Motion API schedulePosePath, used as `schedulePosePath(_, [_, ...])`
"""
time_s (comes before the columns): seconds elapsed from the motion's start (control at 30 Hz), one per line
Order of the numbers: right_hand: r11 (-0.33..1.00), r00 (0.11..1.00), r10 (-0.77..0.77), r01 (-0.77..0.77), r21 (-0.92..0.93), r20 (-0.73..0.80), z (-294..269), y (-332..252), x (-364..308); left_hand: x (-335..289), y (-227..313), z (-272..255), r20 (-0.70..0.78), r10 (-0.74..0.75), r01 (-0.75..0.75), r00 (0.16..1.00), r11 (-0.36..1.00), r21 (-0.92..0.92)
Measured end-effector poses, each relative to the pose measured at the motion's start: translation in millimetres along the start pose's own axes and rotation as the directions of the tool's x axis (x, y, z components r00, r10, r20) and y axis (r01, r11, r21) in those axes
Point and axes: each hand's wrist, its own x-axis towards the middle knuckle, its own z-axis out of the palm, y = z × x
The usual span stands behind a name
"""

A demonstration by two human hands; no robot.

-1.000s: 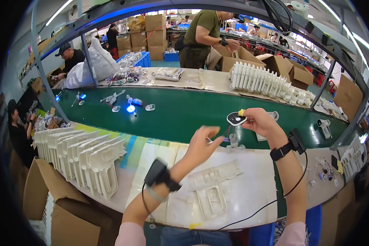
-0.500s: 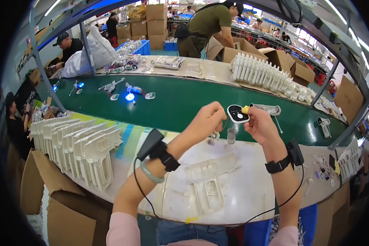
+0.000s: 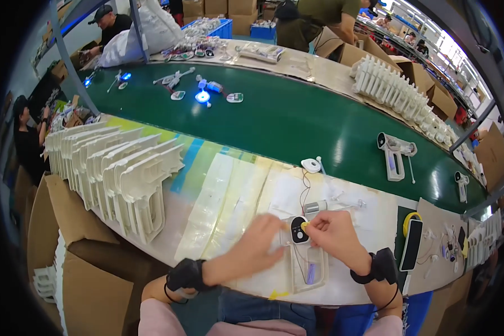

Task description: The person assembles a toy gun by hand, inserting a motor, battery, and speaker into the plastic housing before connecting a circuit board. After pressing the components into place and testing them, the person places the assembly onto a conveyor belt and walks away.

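A white pistol-shaped housing half (image 3: pixel 322 283) lies on the bench in front of me, with a purple cylindrical cell (image 3: pixel 311 273) in its handle. Over it sits a white-rimmed oval panel with a black face (image 3: pixel 300 231). My right hand (image 3: pixel 335 235) pinches a small yellow piece at the panel's right edge. Left of the panel is my left hand (image 3: pixel 252 246), its fingers smeared by motion. Just beyond lies a silver motor (image 3: pixel 315 206) attached to pale plastic parts. Thin wires run from there to a white round piece (image 3: pixel 311 165) by the belt's edge.
A green belt (image 3: pixel 263 117) crosses beyond the bench, carrying assembled units (image 3: pixel 396 157) and a lit blue lamp (image 3: pixel 202 97). White housings (image 3: pixel 115 173) stand in a row at left, beside a cardboard box (image 3: pixel 84 218). A phone-like device (image 3: pixel 411 245) lies at right. Other people work beyond.
My hands have come down toward me from near the belt, bringing the panel over the housing. Motor and wired parts now lie on the bench. The view has shifted.
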Motion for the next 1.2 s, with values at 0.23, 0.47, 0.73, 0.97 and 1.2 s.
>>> schedulePosePath(0.23, [0.988,0.996,-0.072,0.079,-0.134,0.057,33.5,-5.7,13.7,5.0,-42.0,19.0,-0.09,0.044,-0.058,0.995,0.986,-0.155])
schedulePosePath(0.47, [0.802,0.963,-0.253,0.262,-0.537,0.092,52.6,-17.0,10.2,5.3,-34.9,15.2,-0.008,-0.078,0.075,0.997,0.971,-0.226])
schedulePosePath(0.73, [0.86,0.976,-0.196,0.218,-0.462,0.096,37.8,-24.4,4.2,4.1,-40.3,9.4,-0.003,-0.071,0.067,0.997,0.951,-0.301])
schedulePosePath(0.97, [0.869,0.967,0.082,0.05,-0.492,0.242,2.2,9.9,-73.4,5.5,-41.9,2.9,0.004,-0.022,0.022,1.0,0.91,-0.414])
schedulePosePath(1.2, [0.764,0.95,-0.105,0.266,-0.587,0.294,12.3,25.0,-70.5,12.6,-32.6,3.3,0.0,0.009,-0.008,1.0,0.96,-0.278])
